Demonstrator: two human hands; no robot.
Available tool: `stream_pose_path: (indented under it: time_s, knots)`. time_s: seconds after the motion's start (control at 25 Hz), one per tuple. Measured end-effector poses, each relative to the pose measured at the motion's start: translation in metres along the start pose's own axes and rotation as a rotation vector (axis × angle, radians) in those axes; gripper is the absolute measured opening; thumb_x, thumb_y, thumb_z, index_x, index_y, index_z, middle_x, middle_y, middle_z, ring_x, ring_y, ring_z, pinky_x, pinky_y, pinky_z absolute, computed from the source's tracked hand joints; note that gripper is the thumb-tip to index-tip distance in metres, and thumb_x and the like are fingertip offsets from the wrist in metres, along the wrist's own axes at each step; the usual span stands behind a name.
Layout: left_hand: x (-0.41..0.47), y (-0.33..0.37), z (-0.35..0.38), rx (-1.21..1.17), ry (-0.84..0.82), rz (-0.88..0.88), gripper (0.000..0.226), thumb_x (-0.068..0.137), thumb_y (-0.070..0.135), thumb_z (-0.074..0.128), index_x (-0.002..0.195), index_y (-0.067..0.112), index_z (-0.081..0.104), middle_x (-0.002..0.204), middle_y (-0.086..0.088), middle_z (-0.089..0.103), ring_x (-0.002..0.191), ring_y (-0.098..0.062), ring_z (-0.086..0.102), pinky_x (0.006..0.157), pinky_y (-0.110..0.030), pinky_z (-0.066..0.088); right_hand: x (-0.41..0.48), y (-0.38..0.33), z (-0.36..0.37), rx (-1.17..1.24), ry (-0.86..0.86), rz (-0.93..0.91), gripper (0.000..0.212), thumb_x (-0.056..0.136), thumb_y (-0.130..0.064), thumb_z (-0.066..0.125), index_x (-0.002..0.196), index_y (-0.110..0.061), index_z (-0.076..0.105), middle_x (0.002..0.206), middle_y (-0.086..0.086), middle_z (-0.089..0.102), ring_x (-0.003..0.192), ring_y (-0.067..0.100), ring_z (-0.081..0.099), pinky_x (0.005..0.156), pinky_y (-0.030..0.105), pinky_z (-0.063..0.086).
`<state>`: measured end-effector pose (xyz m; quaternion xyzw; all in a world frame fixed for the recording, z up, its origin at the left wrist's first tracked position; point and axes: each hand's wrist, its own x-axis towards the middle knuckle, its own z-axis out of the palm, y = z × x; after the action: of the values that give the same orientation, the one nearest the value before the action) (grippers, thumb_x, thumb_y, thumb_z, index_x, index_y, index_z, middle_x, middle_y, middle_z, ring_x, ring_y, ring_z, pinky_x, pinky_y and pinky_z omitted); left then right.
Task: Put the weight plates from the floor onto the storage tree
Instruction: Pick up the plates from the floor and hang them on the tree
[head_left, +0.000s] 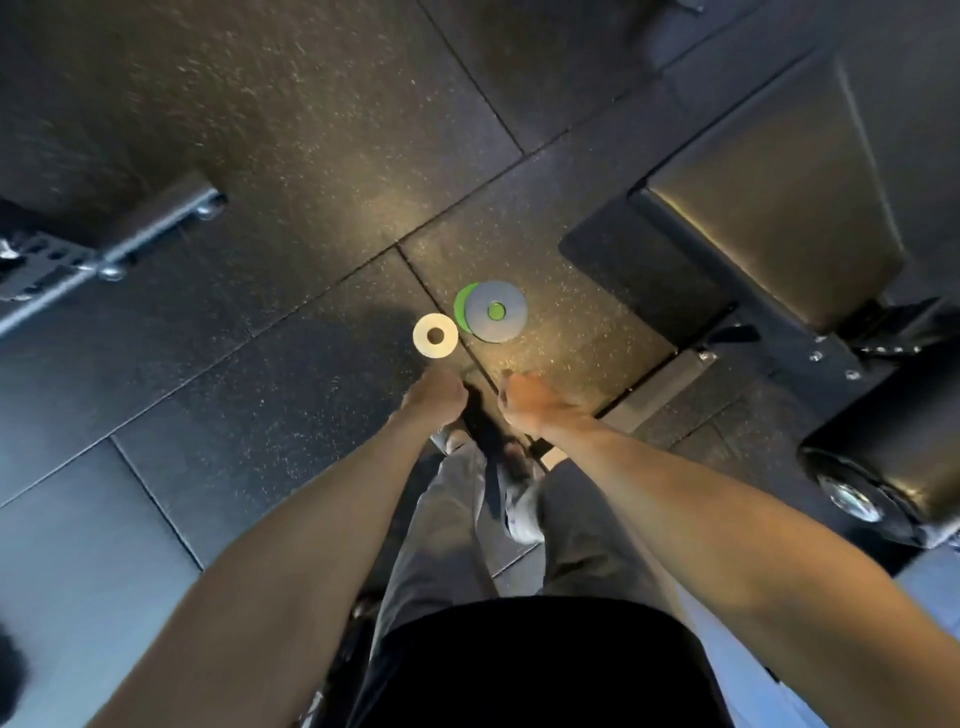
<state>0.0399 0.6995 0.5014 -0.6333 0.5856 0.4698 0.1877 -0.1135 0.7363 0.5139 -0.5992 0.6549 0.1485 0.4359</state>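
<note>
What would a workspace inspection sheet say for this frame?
Surface: dark speckled rubber floor tiles, seams visible.
Job's things: white plate flat on the floor, alone; grey plate lying offset on a green plate; storage tree not seen.
Clutter: nothing seen.
Hands: left hand and right hand hold nothing, reaching down short of the plates.
Cables: nothing seen.
Surroundings: padded bench at right; metal frame foot at left.

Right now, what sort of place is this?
Probably a gym: black speckled rubber floor tiles, a small round white weight plate, a grey plate lying on a green plate, and a black padded bench.
</note>
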Motion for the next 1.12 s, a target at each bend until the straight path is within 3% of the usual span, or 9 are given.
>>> stream_pose_path:
  time_s: [0.2,0.44,0.64,0.88,0.96,1.04,1.12]
  knots:
    - [0.080,-0.006,0.005,-0.014,-0.092,-0.010,0.021,0.097,0.017,0.049,0.105,0.005,0.064,0.112,-0.016,0.069,0.110,-0.034,0.063,0.090,-0.040,0.051,0.077,0.017,0.005,0.069,0.037,0.100,0.026,0.096,-0.015,0.046,0.114,-0.003,0.060,0.113,0.021,0.066,0.108,0.037,0.062,0.095,0.044,0.049]
    - [0.216,-0.011,0.047,-0.067,-0.045,-0.018,0.017,0.094,0.015,0.049,0.104,0.009,0.062,0.107,-0.017,0.067,0.104,-0.036,0.063,0.087,-0.040,0.051,0.206,0.084,0.041,0.009,0.057,0.139,0.037,0.098,-0.014,0.042,0.135,-0.011,0.044,0.133,0.017,0.046,0.125,0.033,0.047,0.103,0.039,0.040]
    - [0.346,-0.012,0.099,-0.162,0.017,-0.013,0.026,0.096,0.010,0.051,0.121,0.005,0.052,0.115,-0.019,0.065,0.111,-0.037,0.060,0.091,-0.041,0.046,0.325,0.145,0.098,-0.181,0.031,0.125,0.066,0.090,-0.013,0.060,0.149,-0.009,0.028,0.145,0.016,0.037,0.135,0.032,0.036,0.108,0.043,0.037]
    - [0.487,-0.042,0.183,-0.579,0.061,-0.319,0.034,0.094,0.021,0.053,0.123,0.003,0.052,0.118,-0.023,0.064,0.105,-0.041,0.064,0.088,-0.047,0.054,0.449,0.206,0.176,-0.336,0.076,-0.010,0.048,0.102,-0.015,0.034,0.149,-0.002,0.032,0.153,0.020,0.031,0.142,0.036,0.029,0.114,0.049,0.023]
    - [0.529,-0.056,0.220,-0.674,0.082,-0.397,0.041,0.091,0.025,0.052,0.123,-0.001,0.049,0.117,-0.027,0.063,0.103,-0.044,0.065,0.086,-0.047,0.056,0.478,0.226,0.202,-0.420,0.186,-0.073,0.046,0.101,-0.011,0.025,0.142,-0.001,0.042,0.144,0.023,0.042,0.134,0.038,0.039,0.108,0.050,0.031]
    - [0.555,-0.062,0.247,-0.826,0.088,-0.513,0.051,0.086,0.032,0.053,0.124,0.000,0.045,0.120,-0.027,0.062,0.102,-0.042,0.066,0.086,-0.050,0.057,0.491,0.238,0.218,-0.489,0.213,-0.128,0.038,0.097,-0.005,0.030,0.124,-0.003,0.057,0.121,0.021,0.057,0.110,0.036,0.054,0.089,0.044,0.044]
    - [0.568,-0.058,0.262,-0.993,0.097,-0.576,0.056,0.088,0.038,0.057,0.128,0.001,0.043,0.120,-0.020,0.062,0.099,-0.036,0.069,0.086,-0.049,0.058,0.500,0.246,0.229,-0.563,0.296,-0.160,0.029,0.101,-0.010,0.035,0.115,-0.004,0.061,0.113,0.019,0.059,0.098,0.034,0.057,0.080,0.041,0.045]
